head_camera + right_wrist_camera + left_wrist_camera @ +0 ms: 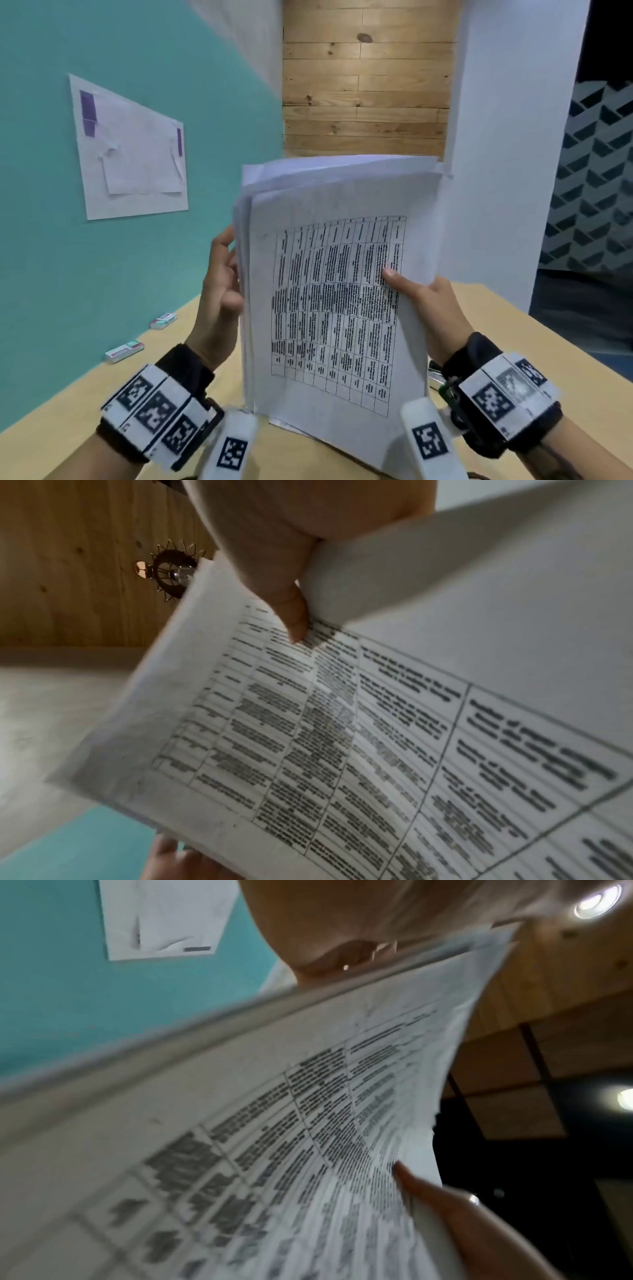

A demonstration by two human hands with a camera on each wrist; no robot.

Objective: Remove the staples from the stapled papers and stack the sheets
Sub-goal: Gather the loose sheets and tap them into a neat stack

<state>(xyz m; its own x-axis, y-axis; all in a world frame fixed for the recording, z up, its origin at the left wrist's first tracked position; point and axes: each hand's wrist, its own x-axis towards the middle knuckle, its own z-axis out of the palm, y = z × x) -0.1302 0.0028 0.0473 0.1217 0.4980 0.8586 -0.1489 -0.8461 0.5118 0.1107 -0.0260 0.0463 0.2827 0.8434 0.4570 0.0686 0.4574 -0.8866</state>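
A thick stack of white sheets (335, 308), its front page printed with a dense table, stands upright with its lower edge near the tan table (68, 428). My left hand (219, 291) holds the stack's left edge, with the fingers hidden behind the paper. On the right edge, my right hand (424, 308) grips the stack with its thumb pressed on the front page. The left wrist view shows the printed page (240, 1123) up close and the right thumb (421, 1185) on it. In the right wrist view the thumb (291, 610) pinches the sheets (342, 737). No staple is visible.
Two small boxes (163, 320) (124, 351) lie on the table by the teal wall. A shiny metal tool (435, 375) sits partly hidden behind my right wrist. A taped sheet (133, 154) hangs on the wall at left.
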